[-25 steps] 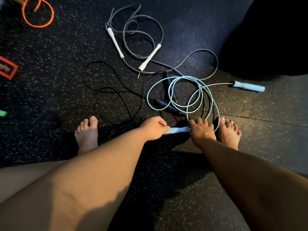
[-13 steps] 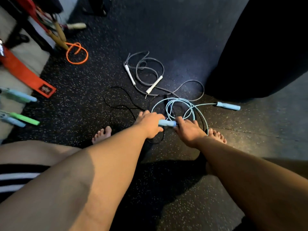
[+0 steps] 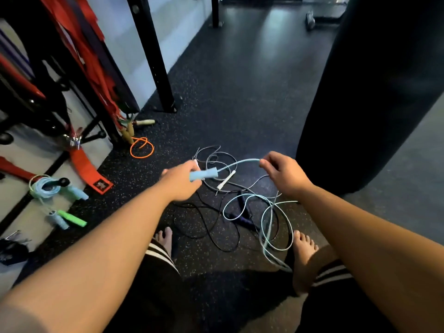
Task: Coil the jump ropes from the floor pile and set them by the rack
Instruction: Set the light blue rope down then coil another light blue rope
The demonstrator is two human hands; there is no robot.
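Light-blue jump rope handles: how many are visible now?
3 light-blue handles: one in the left hand; one by the coiled rope near the rack; one beside the green handle. The held rope's other handle may be hidden.

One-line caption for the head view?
Left hand grips a light blue jump-rope handle, right hand pinches its cord above the tangled floor pile.

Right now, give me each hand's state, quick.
Left hand: closed round the light blue handle.
Right hand: pinching the light blue cord.
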